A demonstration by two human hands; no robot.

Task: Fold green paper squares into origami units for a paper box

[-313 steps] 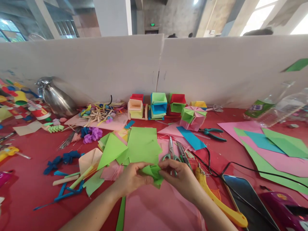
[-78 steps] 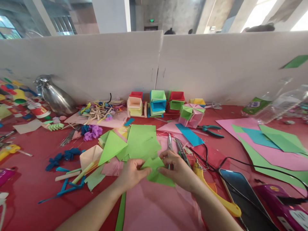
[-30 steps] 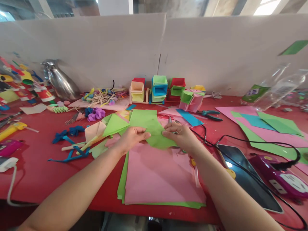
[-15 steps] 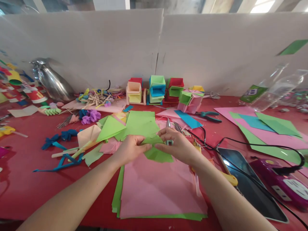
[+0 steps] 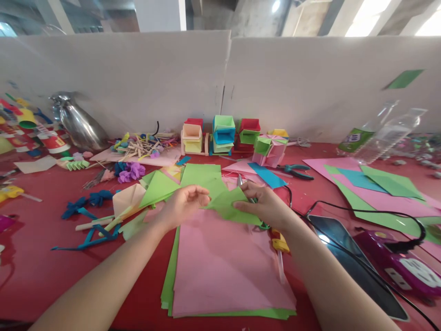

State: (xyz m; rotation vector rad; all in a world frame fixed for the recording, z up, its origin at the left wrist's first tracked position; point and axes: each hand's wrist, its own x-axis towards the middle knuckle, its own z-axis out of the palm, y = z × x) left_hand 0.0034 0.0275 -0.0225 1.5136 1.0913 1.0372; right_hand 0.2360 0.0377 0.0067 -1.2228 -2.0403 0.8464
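Observation:
A folded green sheet of paper (image 5: 229, 204) is pinched at its right side by my right hand (image 5: 263, 202), thumb on the near face. Its lower edge hangs over a stack of pink paper (image 5: 230, 266) with green sheets beneath. My left hand (image 5: 188, 204) is just left of the green sheet, fingers loosely curled, thumb and fingertips apart, seemingly holding nothing. Behind the hands lies a lighter green sheet (image 5: 201, 174). A folded green piece (image 5: 160, 186) lies to the left.
Colourful paper boxes (image 5: 223, 135) stand along the white partition (image 5: 120, 82). Pliers (image 5: 296, 171), a phone (image 5: 358, 262), a purple power strip (image 5: 403, 264) and black cables are at the right. Blue strips (image 5: 99, 234) and purple paper flowers (image 5: 132, 171) lie left, near a steel jug (image 5: 81, 122).
My left hand has released the green paper and moved slightly left. My right hand, still pinching it, has moved a little right, and the paper has turned, showing a larger face.

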